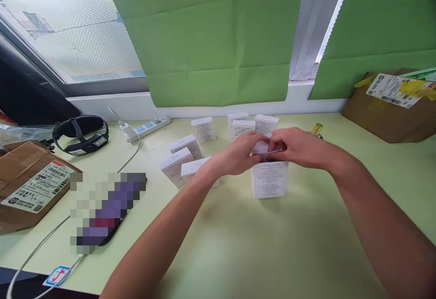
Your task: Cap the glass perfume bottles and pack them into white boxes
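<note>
A white box [270,183] printed with small text stands before me on the table, slightly blurred. Over its top edge my left hand [236,154] and my right hand [296,147] meet with bent, closed fingers. A thin greyish cord [274,152] runs between the fingertips, and both hands pinch at it. My fingers partly hide the cord and the top of the box. Left of the hands stand similar white boxes, among them a front one [194,167], a tilted one [177,165] and another [203,129]. More such boxes [243,129] stand behind my hands.
At left are an opened cardboard carton [37,185], a black headband device [83,135], a power strip [151,128] with a white cable, and a pixelated phone-like object [109,217]. Another carton [388,113] sits at back right. Gold-coloured cylinders [316,129] lie behind my right wrist.
</note>
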Demonstrator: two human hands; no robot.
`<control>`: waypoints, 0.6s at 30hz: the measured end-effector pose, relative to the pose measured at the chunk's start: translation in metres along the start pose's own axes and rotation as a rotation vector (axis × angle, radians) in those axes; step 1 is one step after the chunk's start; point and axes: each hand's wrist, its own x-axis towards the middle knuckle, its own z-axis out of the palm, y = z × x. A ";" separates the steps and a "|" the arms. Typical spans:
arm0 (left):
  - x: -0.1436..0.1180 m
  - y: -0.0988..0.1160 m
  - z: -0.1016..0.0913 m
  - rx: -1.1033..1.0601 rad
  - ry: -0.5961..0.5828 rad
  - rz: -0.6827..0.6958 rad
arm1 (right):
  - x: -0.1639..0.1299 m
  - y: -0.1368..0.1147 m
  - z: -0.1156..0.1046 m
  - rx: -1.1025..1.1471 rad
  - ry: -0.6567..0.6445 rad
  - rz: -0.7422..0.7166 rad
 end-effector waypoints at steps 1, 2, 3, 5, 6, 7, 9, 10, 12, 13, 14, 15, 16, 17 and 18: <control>0.000 0.001 -0.001 -0.002 0.066 0.013 | 0.000 0.000 -0.003 -0.011 0.105 0.009; 0.000 0.002 -0.001 0.002 0.120 0.020 | 0.000 0.000 -0.005 -0.020 0.209 0.034; 0.000 0.003 -0.001 0.008 0.153 0.023 | 0.001 0.002 -0.006 -0.024 0.289 0.071; 0.000 0.004 0.001 0.022 0.148 0.032 | 0.003 0.006 -0.005 0.000 0.334 0.129; 0.000 0.005 0.002 0.025 0.123 0.041 | 0.005 0.009 -0.003 0.021 0.295 0.129; 0.000 0.005 0.003 0.027 0.100 0.047 | 0.007 0.011 0.000 0.039 0.233 0.117; 0.000 0.006 0.004 0.036 0.067 0.046 | 0.009 0.013 0.004 0.061 0.106 0.095; -0.001 0.006 0.004 0.048 0.050 0.041 | 0.009 0.013 0.004 0.068 0.060 0.087; -0.002 0.006 0.004 0.082 0.003 0.040 | 0.005 0.014 -0.001 0.094 -0.006 0.068; -0.002 0.007 0.003 0.102 -0.026 0.042 | 0.001 0.017 -0.008 0.120 -0.040 0.061; -0.003 0.007 0.003 0.121 -0.051 0.045 | -0.005 0.021 -0.016 0.153 -0.071 0.061; -0.003 0.007 0.003 0.138 -0.070 0.045 | -0.012 0.029 -0.025 0.192 -0.111 0.079; -0.002 0.007 0.004 0.150 -0.086 0.041 | -0.019 0.039 -0.034 0.225 -0.125 0.133; -0.002 0.007 0.004 0.158 -0.100 0.034 | -0.026 0.052 -0.042 0.245 -0.076 0.207; -0.002 0.007 0.005 0.159 -0.111 0.026 | -0.031 0.066 -0.048 0.243 0.024 0.278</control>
